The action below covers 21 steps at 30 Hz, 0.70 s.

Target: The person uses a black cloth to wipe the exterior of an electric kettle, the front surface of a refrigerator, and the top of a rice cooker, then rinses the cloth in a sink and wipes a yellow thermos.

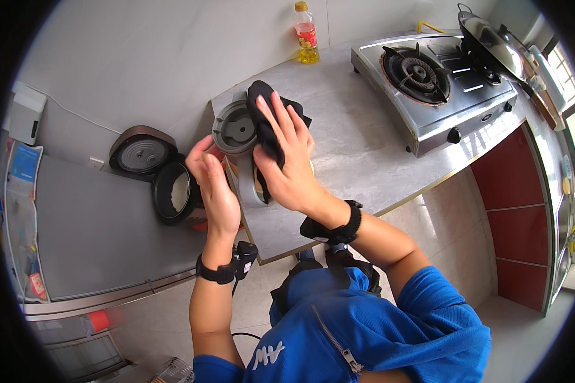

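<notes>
A grey appliance jug (234, 125) with a round, recessed top and a side handle (247, 184) stands out above the left end of the grey countertop. My right hand (290, 160) presses a black cloth (263, 115) against its right side, fingers spread over the fabric and thumb near the handle. On the other side, my left hand (215, 189) is raised with its fingers apart, close by the jug. Some of its fingers pass behind the jug, so I cannot tell how firmly they touch. Most of the jug's lower body is hidden by the hands and cloth.
A rice cooker (160, 203) with its lid raised holds white grains on the lower grey surface (100, 230) at left. An oil bottle (307, 40) stands by the wall. A gas stove (441, 91) carries a lidded wok (493, 45) at right. Red cabinet doors (512, 225) lie below.
</notes>
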### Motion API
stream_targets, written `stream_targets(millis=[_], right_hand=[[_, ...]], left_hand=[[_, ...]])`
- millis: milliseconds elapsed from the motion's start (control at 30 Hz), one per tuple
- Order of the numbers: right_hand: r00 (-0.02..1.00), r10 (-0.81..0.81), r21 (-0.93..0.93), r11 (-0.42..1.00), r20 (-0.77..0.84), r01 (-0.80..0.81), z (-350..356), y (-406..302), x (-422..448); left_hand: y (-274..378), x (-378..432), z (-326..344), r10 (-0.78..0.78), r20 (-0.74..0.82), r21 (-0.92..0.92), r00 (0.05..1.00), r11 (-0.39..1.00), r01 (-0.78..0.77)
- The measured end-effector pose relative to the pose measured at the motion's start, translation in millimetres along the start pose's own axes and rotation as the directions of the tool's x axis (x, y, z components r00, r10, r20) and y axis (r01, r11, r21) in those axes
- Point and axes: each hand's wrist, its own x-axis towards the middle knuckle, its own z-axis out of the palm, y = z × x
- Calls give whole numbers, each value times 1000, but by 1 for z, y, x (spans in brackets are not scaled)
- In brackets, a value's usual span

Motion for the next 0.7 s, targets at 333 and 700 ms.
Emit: stream_targets(millis=[333,700], right_hand=[[909,416,135,901,6,-413,24,131,-114],[989,39,276,961,-146,3,14,16,4]], left_hand=[[-45,12,-2,102,-23,370,995,925,-86],[-49,44,-20,-26,333,39,943,999,14]])
